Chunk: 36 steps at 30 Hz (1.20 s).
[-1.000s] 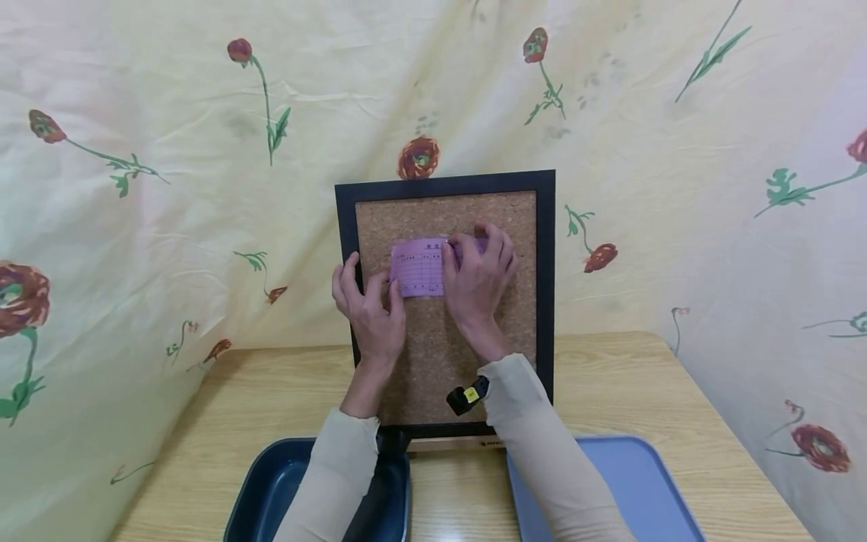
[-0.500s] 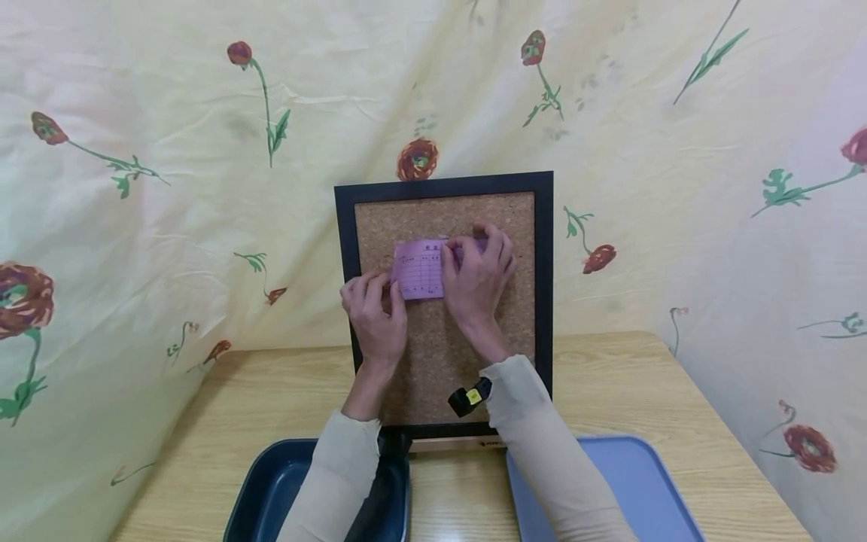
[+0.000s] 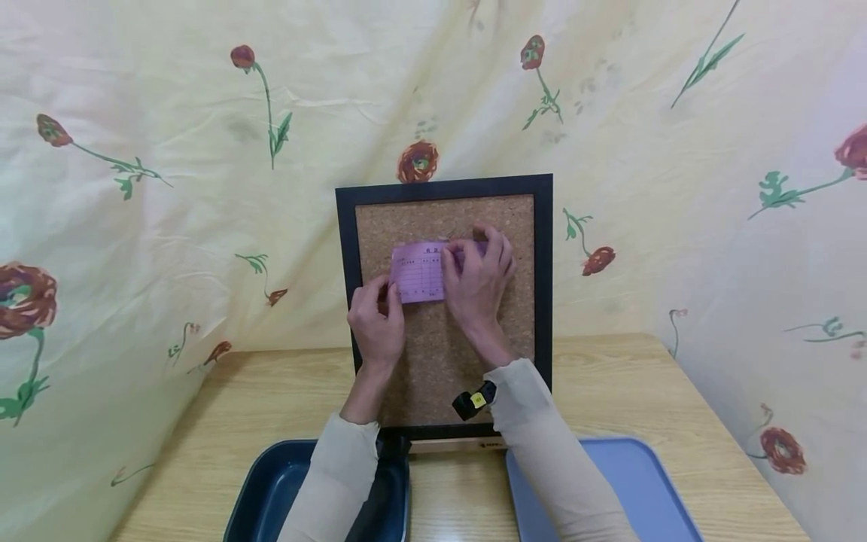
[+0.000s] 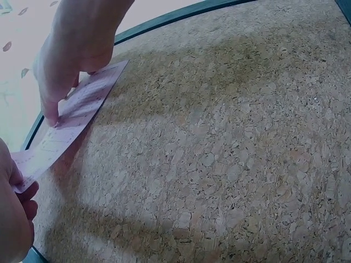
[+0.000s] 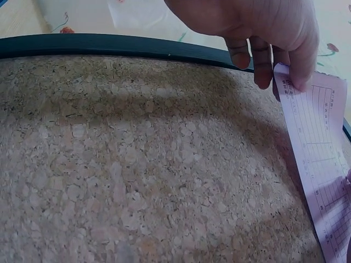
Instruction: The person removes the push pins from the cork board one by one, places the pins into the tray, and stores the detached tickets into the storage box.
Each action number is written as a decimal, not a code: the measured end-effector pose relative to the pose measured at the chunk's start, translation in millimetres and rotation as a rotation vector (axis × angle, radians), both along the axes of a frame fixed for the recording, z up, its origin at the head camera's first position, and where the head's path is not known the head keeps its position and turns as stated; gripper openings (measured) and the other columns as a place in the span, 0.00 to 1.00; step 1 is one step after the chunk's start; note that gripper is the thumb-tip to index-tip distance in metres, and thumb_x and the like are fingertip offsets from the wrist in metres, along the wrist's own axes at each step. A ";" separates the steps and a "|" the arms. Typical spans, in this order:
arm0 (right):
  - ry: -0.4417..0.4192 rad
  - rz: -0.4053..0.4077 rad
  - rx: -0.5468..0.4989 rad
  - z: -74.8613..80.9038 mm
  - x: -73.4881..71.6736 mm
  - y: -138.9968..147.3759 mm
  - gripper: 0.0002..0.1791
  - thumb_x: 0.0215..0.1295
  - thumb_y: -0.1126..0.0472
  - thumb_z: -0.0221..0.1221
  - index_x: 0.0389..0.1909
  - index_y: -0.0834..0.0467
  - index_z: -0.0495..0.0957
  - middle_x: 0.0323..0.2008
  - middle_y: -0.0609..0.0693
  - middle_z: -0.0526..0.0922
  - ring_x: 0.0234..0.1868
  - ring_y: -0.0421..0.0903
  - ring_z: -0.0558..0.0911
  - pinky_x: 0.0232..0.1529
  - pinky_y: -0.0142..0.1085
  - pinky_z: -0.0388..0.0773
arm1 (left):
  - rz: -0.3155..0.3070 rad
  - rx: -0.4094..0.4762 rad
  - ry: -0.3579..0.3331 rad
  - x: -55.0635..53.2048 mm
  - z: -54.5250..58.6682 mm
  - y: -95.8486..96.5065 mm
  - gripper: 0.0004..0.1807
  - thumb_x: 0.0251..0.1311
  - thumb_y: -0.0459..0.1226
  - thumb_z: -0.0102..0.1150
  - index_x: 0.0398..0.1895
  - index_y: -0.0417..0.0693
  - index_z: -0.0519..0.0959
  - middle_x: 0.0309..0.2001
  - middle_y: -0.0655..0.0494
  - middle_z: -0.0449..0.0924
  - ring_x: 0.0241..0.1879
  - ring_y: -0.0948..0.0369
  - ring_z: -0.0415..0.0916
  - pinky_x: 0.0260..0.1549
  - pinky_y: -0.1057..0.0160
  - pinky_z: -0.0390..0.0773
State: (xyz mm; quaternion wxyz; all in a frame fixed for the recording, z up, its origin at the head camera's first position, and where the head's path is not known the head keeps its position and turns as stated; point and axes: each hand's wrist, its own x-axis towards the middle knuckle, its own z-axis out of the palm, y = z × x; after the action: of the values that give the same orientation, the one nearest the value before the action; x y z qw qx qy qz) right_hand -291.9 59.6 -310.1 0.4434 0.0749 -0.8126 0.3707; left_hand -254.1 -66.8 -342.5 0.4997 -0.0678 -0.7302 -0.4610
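A purple printed paper slip (image 3: pixel 418 272) lies lengthwise across the upper half of a black-framed cork board (image 3: pixel 433 384). My left hand (image 3: pixel 378 324) pinches its lower left corner between thumb and fingers; the right wrist view shows the thumb (image 5: pixel 300 71) on the printed face. Over the slip's right half is my right hand (image 3: pixel 477 286), fingers curled, thumb and index tips close together at its upper middle. Its palm side is hidden in the head view. In the left wrist view the slip (image 4: pixel 71 123) bows outward, casting shadow on the cork.
The board stands upright on a wooden table (image 3: pixel 609 384) before a flowered cloth (image 3: pixel 325 113). A dark blue tray (image 3: pixel 260 482) sits under the left forearm, a lighter blue tray (image 3: pixel 630 474) beside the right. A black strap with a yellow tag (image 3: pixel 478 400) hangs at the right wrist.
My left hand's fingers, spread earlier, have drawn in and closed on the slip's lower left corner. The right hand stays almost in place; the whole scene shifts slightly with the head.
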 end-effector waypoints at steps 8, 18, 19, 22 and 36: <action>0.034 0.066 0.006 -3.0 0.7 5.9 0.12 0.70 0.57 0.59 0.37 0.64 0.82 0.64 0.60 0.68 0.69 0.59 0.61 0.68 0.57 0.54 | 0.001 0.013 -0.002 -0.8 -0.9 -1.0 0.06 0.65 0.29 0.59 0.38 0.32 0.84 0.32 0.39 0.85 0.31 0.51 0.76 0.28 0.66 0.74; 0.106 0.125 0.025 -6.8 0.8 16.1 0.11 0.70 0.58 0.61 0.37 0.64 0.81 0.57 0.60 0.70 0.60 0.58 0.66 0.63 0.53 0.61 | -0.009 0.030 -0.001 -1.2 -1.5 -1.1 0.06 0.65 0.28 0.60 0.38 0.32 0.83 0.31 0.39 0.84 0.30 0.51 0.76 0.28 0.68 0.72; 0.113 0.131 0.027 -7.6 0.6 17.1 0.11 0.69 0.58 0.61 0.37 0.64 0.81 0.55 0.61 0.70 0.59 0.58 0.67 0.61 0.53 0.62 | -0.013 0.033 0.000 -0.8 -1.3 -1.2 0.06 0.65 0.28 0.60 0.38 0.32 0.83 0.31 0.39 0.84 0.30 0.51 0.76 0.27 0.68 0.72; 0.129 0.143 0.042 -9.8 0.1 20.0 0.11 0.70 0.58 0.61 0.37 0.65 0.81 0.50 0.61 0.71 0.55 0.59 0.68 0.58 0.53 0.63 | -0.024 0.047 -0.004 -0.1 -0.8 -1.5 0.06 0.65 0.28 0.60 0.38 0.32 0.83 0.31 0.39 0.84 0.30 0.52 0.75 0.27 0.70 0.72; 0.165 0.134 0.075 -17.0 9.3 32.1 0.11 0.69 0.59 0.61 0.36 0.66 0.81 0.45 0.62 0.75 0.48 0.59 0.71 0.50 0.54 0.63 | -0.176 0.273 -0.136 6.2 1.2 -5.9 0.05 0.63 0.27 0.61 0.39 0.33 0.83 0.32 0.37 0.83 0.28 0.62 0.71 0.28 0.73 0.69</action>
State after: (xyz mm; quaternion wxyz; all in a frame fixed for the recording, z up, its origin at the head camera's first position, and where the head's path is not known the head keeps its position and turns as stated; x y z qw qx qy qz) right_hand -282.6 91.7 -327.1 0.4800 0.1758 -0.7797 0.3615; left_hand -247.9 -72.7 -341.3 0.4114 -0.0319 -0.6842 -0.6013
